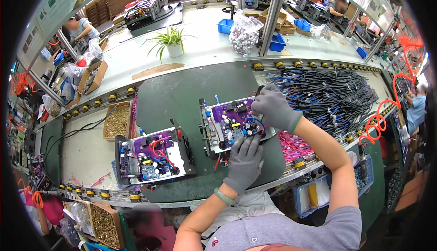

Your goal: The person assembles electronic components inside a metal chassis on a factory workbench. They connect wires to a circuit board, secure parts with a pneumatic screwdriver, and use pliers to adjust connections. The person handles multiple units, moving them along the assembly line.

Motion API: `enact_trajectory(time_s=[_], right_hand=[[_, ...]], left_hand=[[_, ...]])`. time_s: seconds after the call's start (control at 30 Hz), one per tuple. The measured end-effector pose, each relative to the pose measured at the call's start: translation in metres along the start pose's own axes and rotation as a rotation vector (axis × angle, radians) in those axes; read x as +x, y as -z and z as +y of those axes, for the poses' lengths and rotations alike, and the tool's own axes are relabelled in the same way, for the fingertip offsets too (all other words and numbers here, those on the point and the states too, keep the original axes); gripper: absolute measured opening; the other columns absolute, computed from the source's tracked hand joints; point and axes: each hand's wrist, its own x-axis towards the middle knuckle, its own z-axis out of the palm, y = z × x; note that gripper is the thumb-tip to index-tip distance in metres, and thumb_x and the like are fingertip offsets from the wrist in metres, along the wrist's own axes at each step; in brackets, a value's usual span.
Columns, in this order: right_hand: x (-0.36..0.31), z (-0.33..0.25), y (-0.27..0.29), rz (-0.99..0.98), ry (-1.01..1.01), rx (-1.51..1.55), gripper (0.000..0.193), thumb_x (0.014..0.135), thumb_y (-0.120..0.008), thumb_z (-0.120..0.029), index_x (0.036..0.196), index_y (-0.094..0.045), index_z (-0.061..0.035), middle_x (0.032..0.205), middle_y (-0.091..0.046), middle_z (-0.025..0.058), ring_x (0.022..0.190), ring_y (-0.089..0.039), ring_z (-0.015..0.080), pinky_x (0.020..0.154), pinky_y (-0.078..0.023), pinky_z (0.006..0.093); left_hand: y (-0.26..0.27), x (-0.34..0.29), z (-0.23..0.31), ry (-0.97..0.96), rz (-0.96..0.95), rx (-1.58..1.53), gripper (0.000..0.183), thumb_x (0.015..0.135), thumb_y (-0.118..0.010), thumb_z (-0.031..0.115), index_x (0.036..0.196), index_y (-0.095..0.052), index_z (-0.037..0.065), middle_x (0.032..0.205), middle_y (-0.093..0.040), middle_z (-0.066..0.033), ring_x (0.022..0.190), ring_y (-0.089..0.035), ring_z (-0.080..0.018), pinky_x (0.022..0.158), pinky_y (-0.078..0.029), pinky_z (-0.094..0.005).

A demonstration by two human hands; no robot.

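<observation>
Grey shirt (291, 230) nearest, left hand (244, 163) and right hand (276, 109) curl (grips unclear) over circuitry (226, 113).

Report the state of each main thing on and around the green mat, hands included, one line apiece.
Right unit: uncovered, board exposed, under both hands
Left unit: uncovered, board exposed, untouched
Left hand: gloved, at right unit's near edge
Right hand: gloved, fingers bent
Black cables: heaped
Plant: upright, potted
</observation>
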Motion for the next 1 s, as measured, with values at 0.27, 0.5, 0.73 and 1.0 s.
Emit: enact_trajectory(time_s=[0.27, 0.5, 0.73, 1.0], right_hand=[[0.002, 0.004, -0.005, -0.034, 0.055, 0.031, 0.01, 0.072, -0.074, -0.015, 0.071, -0.064, -0.0165, 0.075, -0.062, -0.0006, 0.082, -0.06, 0.0219, 0.091, -0.042, 0.0389], [0.023, -0.005, 0.002, -0.274, 0.138, -0.039, 0.012, 0.064, -0.068, -0.007, 0.073, -0.063, -0.0134, 0.078, -0.063, 0.0014, 0.085, -0.061, 0.0234, 0.089, -0.045, 0.04], [0.006, -0.003, -0.007, 0.195, 0.04, 0.169, 0.008, 0.076, -0.071, -0.018, 0.08, -0.066, -0.0139, 0.078, -0.065, 0.0026, 0.083, -0.063, 0.0243, 0.084, -0.046, 0.0393], [-0.005, -0.075, 0.011, 0.511, -0.008, 0.43, 0.016, 0.079, -0.073, -0.022, 0.093, -0.068, -0.0159, 0.077, -0.063, 0.0025, 0.075, -0.062, 0.0243, 0.081, -0.045, 0.0383]], left_hand=[[-0.013, -0.004, 0.0, -0.01, 0.017, 0.024, 0.038, 0.072, -0.071, 0.025, 0.104, -0.062, 0.006, 0.131, -0.053, -0.0128, 0.123, -0.046, -0.0278, 0.108, -0.034, -0.0511], [-0.01, -0.003, 0.003, 0.006, 0.033, 0.022, 0.035, 0.072, -0.07, 0.023, 0.102, -0.062, 0.007, 0.128, -0.054, -0.013, 0.121, -0.048, -0.0282, 0.108, -0.035, -0.0511], [0.071, 0.0, -0.019, -0.027, 0.078, -0.294, 0.021, 0.071, -0.069, 0.01, 0.092, -0.065, 0.011, 0.103, -0.065, -0.008, 0.1, -0.061, -0.0297, 0.097, -0.046, -0.0453], [0.117, 0.077, -0.112, -0.001, -0.395, 0.233, 0.026, 0.08, -0.064, 0.025, 0.102, -0.072, 0.013, 0.117, -0.064, -0.0093, 0.121, -0.052, -0.0308, 0.109, -0.034, -0.0467]])
